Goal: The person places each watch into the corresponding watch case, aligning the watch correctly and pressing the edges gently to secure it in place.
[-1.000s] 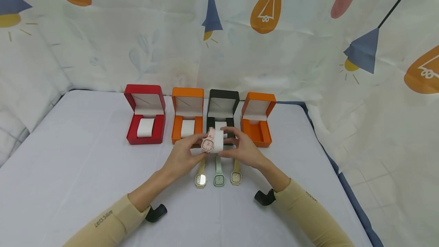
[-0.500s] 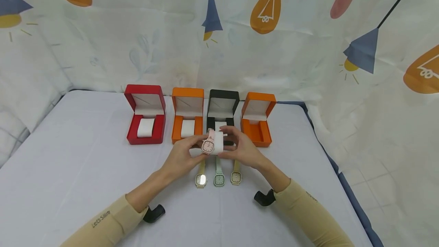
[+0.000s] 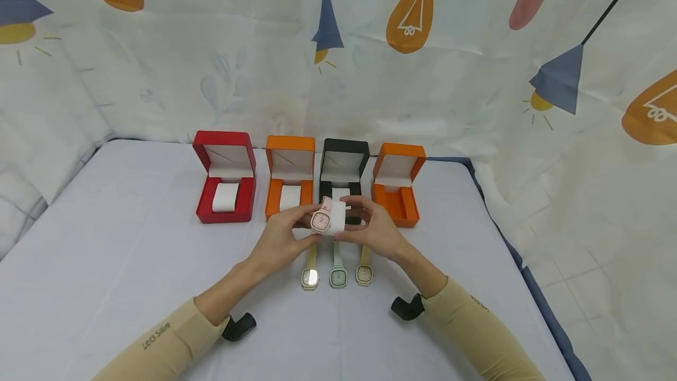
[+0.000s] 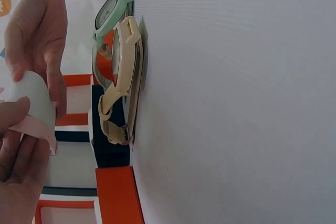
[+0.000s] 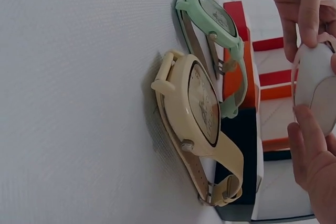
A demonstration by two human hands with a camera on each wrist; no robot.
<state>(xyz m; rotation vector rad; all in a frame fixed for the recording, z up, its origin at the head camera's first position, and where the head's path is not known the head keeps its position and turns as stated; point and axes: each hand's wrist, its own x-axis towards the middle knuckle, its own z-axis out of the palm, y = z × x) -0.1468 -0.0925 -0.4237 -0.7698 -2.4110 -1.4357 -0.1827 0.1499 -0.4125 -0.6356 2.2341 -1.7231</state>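
In the head view a pink watch [image 3: 320, 220] sits round a white watch cushion [image 3: 338, 218], held up in front of the black box. My left hand [image 3: 282, 236] grips the watch side between thumb and fingers. On the opposite end, my right hand [image 3: 378, 229] pinches the bare part of the cushion. The left wrist view has the pink strap [image 4: 32, 127] under the left thumb. Below the hands lie a yellow watch [image 3: 309, 277], a mint green watch [image 3: 338, 277] and a beige watch [image 3: 364, 274], faces up on the white cloth.
Behind stand a red box [image 3: 224, 217], an orange box [image 3: 272, 204], a black box [image 3: 345, 144] and a second orange box [image 3: 404, 222], lids raised. White cushions fill the first three; the rightmost has none. A printed curtain [image 3: 254, 75] hangs behind the table.
Both hands stay almost in place with the watch and cushion, shifting only slightly. Boxes and lying watches have not moved.
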